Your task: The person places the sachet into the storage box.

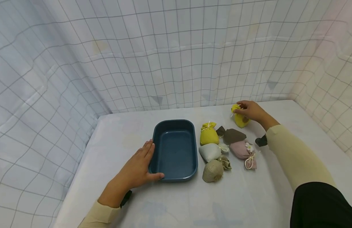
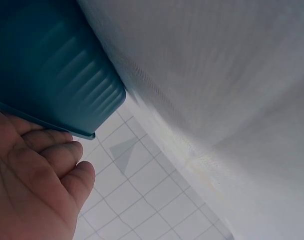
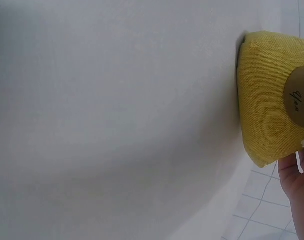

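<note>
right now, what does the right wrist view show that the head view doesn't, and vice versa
Only the right wrist view shows readable lettering on the brown sticker of the held yellow pouch. Only the head view shows the left hand, blue tray and five other pouches. Both show the right hand, held yellow pouch, white cloth surface and grid-patterned backdrop.

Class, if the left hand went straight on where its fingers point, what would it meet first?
Most likely the tray: the left hand already seems to touch its rim. Whether it would push the side or pass over is unclear.
</note>
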The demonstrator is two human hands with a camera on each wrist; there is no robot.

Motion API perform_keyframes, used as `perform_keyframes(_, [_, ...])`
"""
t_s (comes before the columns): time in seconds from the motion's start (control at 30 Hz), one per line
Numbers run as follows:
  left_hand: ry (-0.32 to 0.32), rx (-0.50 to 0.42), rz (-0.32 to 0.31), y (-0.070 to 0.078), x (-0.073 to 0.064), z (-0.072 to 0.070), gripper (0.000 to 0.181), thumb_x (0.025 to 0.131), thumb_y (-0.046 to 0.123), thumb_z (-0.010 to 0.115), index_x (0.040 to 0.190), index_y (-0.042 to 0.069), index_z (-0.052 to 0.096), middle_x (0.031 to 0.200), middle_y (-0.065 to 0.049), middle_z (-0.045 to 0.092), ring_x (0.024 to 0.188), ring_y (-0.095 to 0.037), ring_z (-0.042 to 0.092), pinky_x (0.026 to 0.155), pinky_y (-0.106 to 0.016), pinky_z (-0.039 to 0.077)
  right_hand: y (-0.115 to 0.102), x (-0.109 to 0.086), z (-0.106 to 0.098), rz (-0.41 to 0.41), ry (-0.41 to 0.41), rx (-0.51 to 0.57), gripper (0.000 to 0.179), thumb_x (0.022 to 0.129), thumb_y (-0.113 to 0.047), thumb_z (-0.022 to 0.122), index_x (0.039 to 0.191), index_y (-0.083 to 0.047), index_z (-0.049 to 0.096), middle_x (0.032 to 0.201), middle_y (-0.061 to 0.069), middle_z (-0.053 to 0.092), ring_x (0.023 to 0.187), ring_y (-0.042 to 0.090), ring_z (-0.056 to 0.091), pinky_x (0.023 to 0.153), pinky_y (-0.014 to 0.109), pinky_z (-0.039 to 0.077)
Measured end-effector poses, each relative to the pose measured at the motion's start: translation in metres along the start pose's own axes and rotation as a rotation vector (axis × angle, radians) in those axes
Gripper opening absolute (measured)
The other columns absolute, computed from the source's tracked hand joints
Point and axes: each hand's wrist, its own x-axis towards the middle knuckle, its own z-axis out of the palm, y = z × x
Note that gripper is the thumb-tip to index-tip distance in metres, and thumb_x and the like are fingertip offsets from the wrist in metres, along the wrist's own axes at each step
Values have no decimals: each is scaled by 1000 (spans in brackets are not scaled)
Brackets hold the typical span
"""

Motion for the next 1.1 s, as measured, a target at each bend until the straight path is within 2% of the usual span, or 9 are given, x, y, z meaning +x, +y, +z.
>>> perform_keyframes(0.1, [0,-3,-1,0,0,0,116,80,70,68,155,-6,21,164,-17,12,150,-33,12,117,-53,22,-2,-2,-2,-6,8,5,72,96,-42,65,148,2,42,137,28,49,119,40,51,93,53,47])
perform_keyframes(0.23, [3,-6,-1,0,1,-1,117,80,70,67,155,-6,21,164,-17,12,150,-33,13,116,-53,22,-6,-3,-4,-25,4,-9,71,96,-38,66,147,4,42,136,29,48,119,41,50,95,53,45])
perform_keyframes(0.4, [5,-12,5,-1,1,0,117,80,71,67,155,-6,20,164,-17,11,150,-33,13,116,-53,22,-10,-4,-6,-38,-18,-29,69,97,-33,67,147,6,40,130,27,52,111,37,51,94,50,44])
perform_keyframes(0.53, [3,-11,5,-2,0,1,117,81,71,66,155,-6,21,164,-17,11,150,-33,13,116,-53,23,-11,-5,-8,-48,-43,-22,63,97,-32,67,143,5,45,124,25,53,106,35,52,88,47,46])
perform_keyframes(0.67, [1,-11,5,-1,0,1,116,81,72,65,155,-6,21,164,-17,11,150,-33,13,116,-53,24,-7,-6,-8,-58,-56,5,56,97,-29,66,138,4,47,123,23,53,108,35,53,89,47,46])
perform_keyframes(0.83, [6,-9,10,0,-1,0,116,81,73,63,155,-6,22,164,-17,12,150,-33,14,116,-53,24,-5,-8,-8,-61,-40,40,51,98,-27,65,136,3,47,125,24,56,110,35,55,92,48,46])
perform_keyframes(1.1, [7,-12,1,0,-1,0,116,80,72,65,155,-6,22,164,-17,12,150,-33,14,116,-53,24,-8,-13,-8,-79,33,67,42,98,-24,66,129,0,54,117,20,63,100,28,61,83,35,50])
